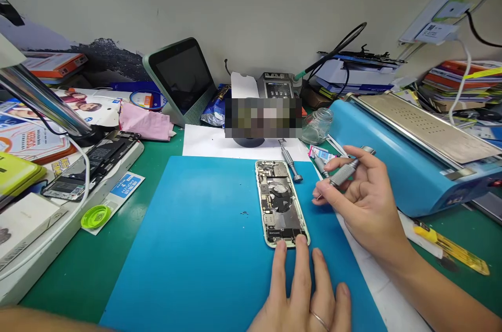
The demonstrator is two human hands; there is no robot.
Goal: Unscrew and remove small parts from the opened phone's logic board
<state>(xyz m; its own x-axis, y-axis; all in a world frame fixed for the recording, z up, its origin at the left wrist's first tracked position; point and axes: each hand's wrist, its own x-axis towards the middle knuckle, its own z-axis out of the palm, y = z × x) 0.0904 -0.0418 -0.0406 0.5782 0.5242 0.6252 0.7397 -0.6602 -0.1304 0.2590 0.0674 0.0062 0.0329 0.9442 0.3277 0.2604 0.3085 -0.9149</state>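
Note:
An opened phone (280, 201) lies on the blue mat (192, 248), its circuit board and inner metal parts showing. My left hand (304, 295) is open with its fingers spread, and two fingertips touch the phone's near edge. The thumb is out of sight. To the right of the phone, my right hand (364, 196) is closed around a grey metal screwdriver (347, 171), held above the mat with its thin tip pointing down to the left. A second screwdriver (289, 160) lies just beyond the phone. Tiny dark pieces (244, 212) rest on the mat left of the phone.
A blue machine with a metal plate (396, 154) stands at the right, near a yellow-handled tool (455, 245). Behind are a glass jar (318, 125) and a screen device (182, 78). Another opened phone (94, 164) and a green lid (96, 216) are left.

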